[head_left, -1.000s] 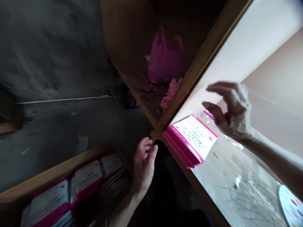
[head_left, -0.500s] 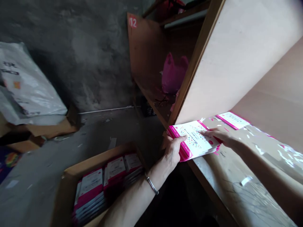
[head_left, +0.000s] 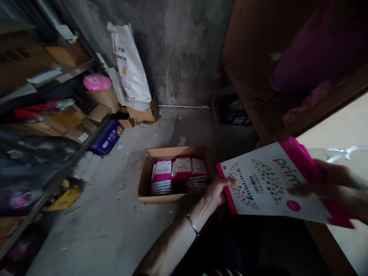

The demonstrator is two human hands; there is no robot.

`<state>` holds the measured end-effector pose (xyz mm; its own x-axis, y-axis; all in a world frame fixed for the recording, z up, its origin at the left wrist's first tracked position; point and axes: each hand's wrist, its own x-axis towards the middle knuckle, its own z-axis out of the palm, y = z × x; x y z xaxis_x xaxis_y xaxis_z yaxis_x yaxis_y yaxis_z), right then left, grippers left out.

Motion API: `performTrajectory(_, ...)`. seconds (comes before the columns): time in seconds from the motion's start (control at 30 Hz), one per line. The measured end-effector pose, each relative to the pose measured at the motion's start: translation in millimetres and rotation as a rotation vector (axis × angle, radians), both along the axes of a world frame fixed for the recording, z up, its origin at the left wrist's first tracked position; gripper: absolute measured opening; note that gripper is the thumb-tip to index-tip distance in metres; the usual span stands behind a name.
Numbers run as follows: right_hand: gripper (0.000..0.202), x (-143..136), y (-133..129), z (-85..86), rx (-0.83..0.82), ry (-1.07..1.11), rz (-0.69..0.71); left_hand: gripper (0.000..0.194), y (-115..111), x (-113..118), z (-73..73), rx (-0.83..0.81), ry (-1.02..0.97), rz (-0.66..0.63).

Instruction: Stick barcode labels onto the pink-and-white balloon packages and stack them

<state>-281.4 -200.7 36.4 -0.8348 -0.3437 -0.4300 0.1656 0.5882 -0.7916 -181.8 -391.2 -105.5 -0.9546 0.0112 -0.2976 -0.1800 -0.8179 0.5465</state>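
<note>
Between my two hands is a stack of white and pink printed packets [head_left: 258, 184], tilted, its dotted front facing up. My left hand [head_left: 217, 190] grips the near left end, thumb on top and fingers underneath. At the other end my right hand [head_left: 330, 184], smeared by motion, is closed around the stack with fingers over the printed face. To the left on the floor, a cardboard box [head_left: 161, 199] holds several stacks of like packets [head_left: 162, 168]. A metal bangle [head_left: 192, 225] circles my left wrist.
A wooden shelf unit [head_left: 244, 92] with a pink bag [head_left: 304, 53] stands on the right. At left are loaded racks [head_left: 57, 168] and a blue carton [head_left: 107, 137]. A white sack [head_left: 130, 65] leans on the grey wall [head_left: 189, 50]. A black crate [head_left: 234, 115] sits beneath the shelf.
My view has swung left and down toward the floor box. The stack has come off the shelf edge, closer to me, and is tilted, with both hands still on it.
</note>
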Motion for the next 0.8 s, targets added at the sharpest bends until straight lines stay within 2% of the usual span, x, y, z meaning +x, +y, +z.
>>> performTrajectory(0.1, 0.043, 11.8, -48.2, -1.6, -0.047, -0.109, 0.084, 0.048, -36.8, 13.7, -17.4, -0.083, -0.015, 0.048)
performTrajectory(0.17, 0.042, 16.4, -71.7, -7.9, -0.111, -0.133, 0.15, 0.054, -67.9, 25.4, -22.1, -0.162, -0.013, 0.098)
performTrajectory(0.27, 0.037, 24.5, -93.3, -25.6, -0.14, -0.113, 0.311, 0.078, -114.4, 47.2, -14.6, -0.318, 0.028, 0.185)
performTrajectory(0.33, 0.03, 34.9, -101.8, -39.5, -0.068, 0.025, 0.481, 0.099, -133.5, 62.0, -3.4, -0.534, 0.123, 0.167)
performTrajectory(0.4, 0.024, 50.0, -107.7, -50.9, 0.028, 0.195, 0.66, 0.118, -137.2, 75.2, 6.9, -0.734, 0.213, 0.026)
performTrajectory(0.43, 0.022, 58.6, -110.0, -54.9, 0.069, 0.249, 0.745, 0.122, -134.0, 81.1, 10.6, -0.779, 0.228, -0.079)
performTrajectory(0.5, 0.02, 74.9, -113.3, -59.3, 0.123, 0.323, 0.871, 0.119, -123.1, 91.5, 14.8, -0.765, 0.207, -0.258)
performTrajectory(0.53, 0.021, 81.6, -114.5, -60.0, 0.14, 0.358, 0.919, 0.115, -117.7, 95.9, 16.2, -0.75, 0.196, -0.302)
performTrajectory(0.6, 0.025, 90.4, -116.4, -59.6, 0.164, 0.44, 0.982, 0.111, -111.3, 102.6, 20.6, -0.803, 0.196, -0.309)
performTrajectory(0.67, 0.028, 93.4, -118.9, -58.1, 0.184, 0.496, 1.019, 0.109, -112.2, 105.8, 30.3, -0.97, 0.207, -0.285)
performTrajectory(0.73, 0.026, 93.3, -122.8, -56.3, 0.188, 0.484, 1.056, 0.102, -118.4, 105.6, 46.3, -1.156, 0.22, -0.306)
performTrajectory(0.8, 0.022, 92.8, -128.4, -54.4, 0.174, 0.471, 1.099, 0.095, -125.6, 103.2, 66.1, -1.271, 0.248, -0.305)
